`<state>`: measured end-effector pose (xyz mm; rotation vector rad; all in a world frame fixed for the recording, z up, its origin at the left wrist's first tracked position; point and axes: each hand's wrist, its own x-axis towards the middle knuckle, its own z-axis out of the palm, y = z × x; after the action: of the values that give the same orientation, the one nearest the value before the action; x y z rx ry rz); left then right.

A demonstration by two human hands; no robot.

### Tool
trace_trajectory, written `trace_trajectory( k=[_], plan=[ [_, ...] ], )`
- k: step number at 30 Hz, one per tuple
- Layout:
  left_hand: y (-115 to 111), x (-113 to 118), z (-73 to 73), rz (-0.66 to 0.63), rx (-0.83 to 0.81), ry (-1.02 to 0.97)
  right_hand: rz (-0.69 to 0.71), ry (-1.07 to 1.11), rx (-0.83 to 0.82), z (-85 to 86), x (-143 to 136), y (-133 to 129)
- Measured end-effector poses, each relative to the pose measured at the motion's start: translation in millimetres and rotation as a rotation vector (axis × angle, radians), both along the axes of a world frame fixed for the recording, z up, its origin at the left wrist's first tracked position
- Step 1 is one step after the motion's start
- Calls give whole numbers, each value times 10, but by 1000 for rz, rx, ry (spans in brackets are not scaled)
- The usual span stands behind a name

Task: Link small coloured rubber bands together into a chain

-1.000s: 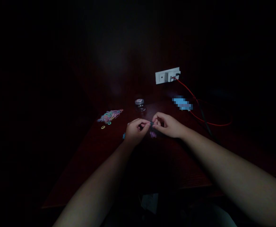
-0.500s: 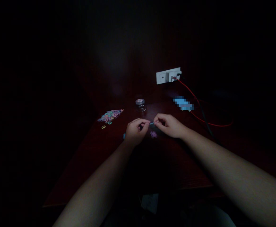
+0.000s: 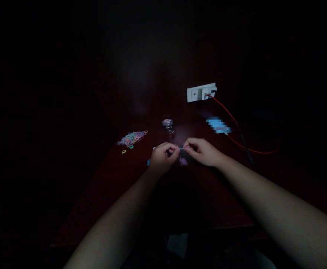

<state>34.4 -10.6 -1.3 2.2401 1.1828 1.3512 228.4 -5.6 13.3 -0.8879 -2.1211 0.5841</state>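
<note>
Between my two hands, a small light-blue elastic band (image 3: 181, 148) is pinched at both ends. My left hand (image 3: 165, 155) has its thumb and fingertips closed on one end, and my right hand (image 3: 199, 151) grips the other. Just below the fingertips lies a little bunch of purple bands (image 3: 183, 161). Some blue bands (image 3: 148, 163) show at the left edge of my left hand, which partly hides them. Farther left is a loose pile of multicoloured bands (image 3: 132, 138), with a yellow band (image 3: 124, 151) and a green band (image 3: 131, 147) lying apart from it.
A clear round jar with a lid (image 3: 168, 126) stands behind my hands on the dark red table (image 3: 110, 201). At the back right are a blurred-out phone-like object (image 3: 218, 125), a red cable (image 3: 260, 152) and a white wall socket (image 3: 195, 94) with plugs. The surroundings are very dark.
The whole view has shifted slightly, so everything sits a little lower and to the right. Both hands keep their pinch on the blue band, their fingertips slightly closer together.
</note>
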Motion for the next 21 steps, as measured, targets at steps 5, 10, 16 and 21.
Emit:
trace_trajectory(
  k=[5, 10, 16, 21],
  plan=[
    [5, 0, -5, 7, 4, -13, -6, 10, -2, -18, 14, 11],
    [14, 2, -13, 5, 20, -7, 41, 48, -56, -5, -2, -21],
    [1, 19, 1, -1, 40, 3, 32, 63, -59, -34, -7, 0],
    [-3, 15, 10, 4, 65, 9, 20, 60, -47, -50, 12, 27]
  ],
)
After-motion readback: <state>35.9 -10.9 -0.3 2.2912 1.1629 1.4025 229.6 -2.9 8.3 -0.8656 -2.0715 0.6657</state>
